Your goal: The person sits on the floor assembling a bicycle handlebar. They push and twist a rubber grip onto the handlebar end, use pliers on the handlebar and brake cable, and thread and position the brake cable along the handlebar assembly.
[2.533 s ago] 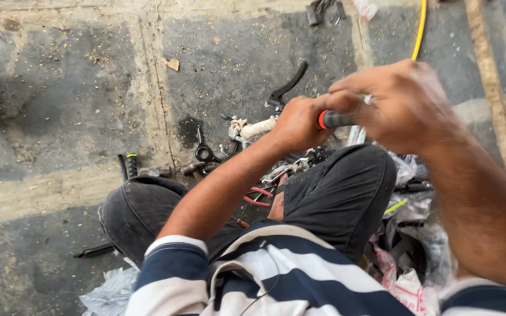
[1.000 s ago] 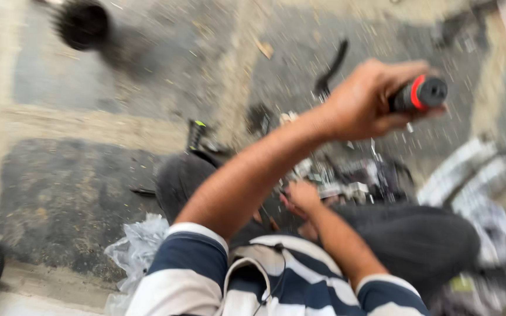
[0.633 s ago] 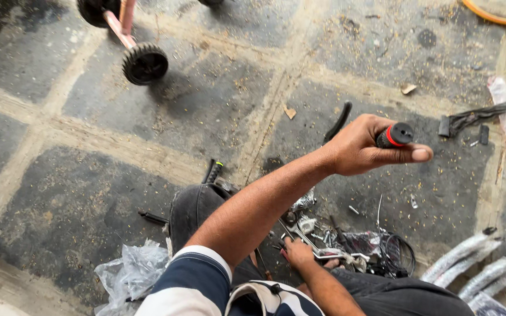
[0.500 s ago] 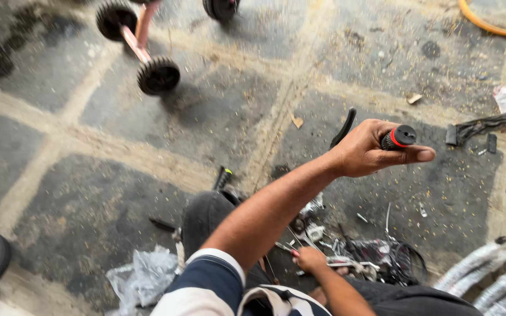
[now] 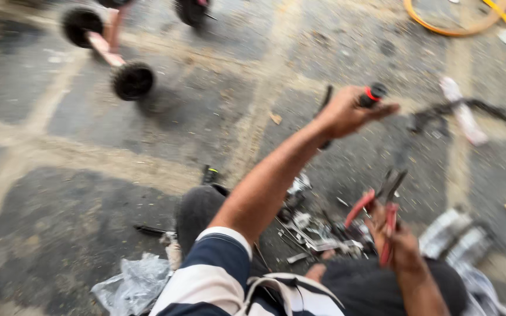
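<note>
Hands sit well apart in this blurred downward view. Right of centre in the upper half, the left hand (image 5: 346, 111) is raised at the end of an outstretched arm, its fingers clenched around a black-handled tool (image 5: 370, 95) with a red ring near the end; the handle's tip pokes out past the thumb, and the blur hides the working end, so it may be a screwdriver. Lower right, the right hand (image 5: 402, 243) grips red-handled pliers (image 5: 382, 210), their dark nose pointing up and the red handles spread slightly within the grasp.

Between the two hands, low in the middle, a scatter of small metal parts (image 5: 317, 234) lies on the dark stone-paved floor (image 5: 60, 193), just beside the person's dark-trousered knee (image 5: 197, 210). A navy and white striped sleeve (image 5: 206, 275) fills the bottom centre. A crumpled clear plastic bag (image 5: 130, 281) lies at the lower left.

In the upper left, two small black wheels on a pink bar (image 5: 109, 55) rest on the floor. An orange hose loop (image 5: 452, 17) curls in the upper right, with a dark strap-like piece (image 5: 464, 111) below it, well apart from the raised hand.
</note>
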Demonstrator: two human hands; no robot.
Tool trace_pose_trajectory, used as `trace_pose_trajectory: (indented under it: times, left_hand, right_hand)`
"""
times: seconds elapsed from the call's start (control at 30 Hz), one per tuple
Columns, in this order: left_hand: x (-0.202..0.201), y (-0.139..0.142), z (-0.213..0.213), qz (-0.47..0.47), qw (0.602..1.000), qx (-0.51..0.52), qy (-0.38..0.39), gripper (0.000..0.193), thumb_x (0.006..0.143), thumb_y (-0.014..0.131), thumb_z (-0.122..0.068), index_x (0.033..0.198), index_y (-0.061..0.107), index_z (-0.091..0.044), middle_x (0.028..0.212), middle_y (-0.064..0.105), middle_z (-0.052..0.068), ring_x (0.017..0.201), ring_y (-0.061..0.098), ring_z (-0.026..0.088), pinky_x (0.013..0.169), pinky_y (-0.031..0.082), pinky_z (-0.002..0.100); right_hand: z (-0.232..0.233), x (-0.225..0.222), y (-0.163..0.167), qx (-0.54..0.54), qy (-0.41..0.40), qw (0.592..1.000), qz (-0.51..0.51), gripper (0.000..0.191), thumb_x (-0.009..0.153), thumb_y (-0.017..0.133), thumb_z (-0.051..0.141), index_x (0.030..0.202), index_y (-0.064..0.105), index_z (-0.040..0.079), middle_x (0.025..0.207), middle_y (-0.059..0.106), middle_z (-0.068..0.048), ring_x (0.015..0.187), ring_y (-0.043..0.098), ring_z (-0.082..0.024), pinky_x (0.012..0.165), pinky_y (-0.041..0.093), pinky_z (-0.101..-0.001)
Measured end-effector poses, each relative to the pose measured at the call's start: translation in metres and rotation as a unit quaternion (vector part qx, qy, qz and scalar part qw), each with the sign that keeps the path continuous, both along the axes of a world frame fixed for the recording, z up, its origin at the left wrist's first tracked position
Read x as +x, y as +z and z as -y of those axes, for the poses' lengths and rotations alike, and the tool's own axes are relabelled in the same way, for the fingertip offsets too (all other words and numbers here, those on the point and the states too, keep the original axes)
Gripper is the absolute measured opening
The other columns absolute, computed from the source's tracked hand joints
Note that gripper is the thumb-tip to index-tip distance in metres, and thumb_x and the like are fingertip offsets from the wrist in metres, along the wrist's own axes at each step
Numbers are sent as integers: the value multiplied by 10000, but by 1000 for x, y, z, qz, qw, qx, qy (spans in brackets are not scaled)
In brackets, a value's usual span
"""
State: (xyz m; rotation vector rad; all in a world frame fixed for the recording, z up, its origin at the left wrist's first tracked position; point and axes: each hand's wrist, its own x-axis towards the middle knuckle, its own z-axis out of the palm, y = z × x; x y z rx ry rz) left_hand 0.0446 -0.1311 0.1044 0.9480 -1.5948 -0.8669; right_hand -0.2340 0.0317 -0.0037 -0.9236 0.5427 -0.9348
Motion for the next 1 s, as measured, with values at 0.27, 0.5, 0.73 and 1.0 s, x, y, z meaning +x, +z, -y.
trace_pose_trajectory:
  times: [0.27,0.5,0.73,1.0]
  left_hand:
    - [-10,6,-15,-13,999,-40,3,438,907,783,-420,764,612,-43,635,584,9,614,519,110,590,475,345]
    - [-16,10,-21,0,1000,7,-10,431,918,786,-395,755,616,-35,624,571,14,617,493,100,580,465,342]
    - [-26,5,-27,25,999,11,-23,351,916,779,-389,869,727,-45,685,675,52,637,535,117,637,519,339]
    - [-39,0,-37,-13,998,37,-46,373,871,815,-392,1006,745,-51,756,720,43,700,549,70,669,543,323]
  right_hand:
    - [19,-21,203,-379,-195,770,-475,434,948,640,153,1335,533,-11,1167,604,-192,1027,614,-291,858,538,-380]
    - [105,-12,256,-508,-323,780,-169,416,955,633,159,1329,545,-2,1145,607,-181,1000,614,-284,832,538,-376]
    - [97,17,262,-641,-103,466,-601,399,963,626,166,1323,557,6,1122,611,-170,972,614,-277,806,539,-373]
    - [108,-1,230,-545,-309,747,-222,381,973,618,174,1316,571,16,1097,615,-157,941,614,-270,775,539,-369]
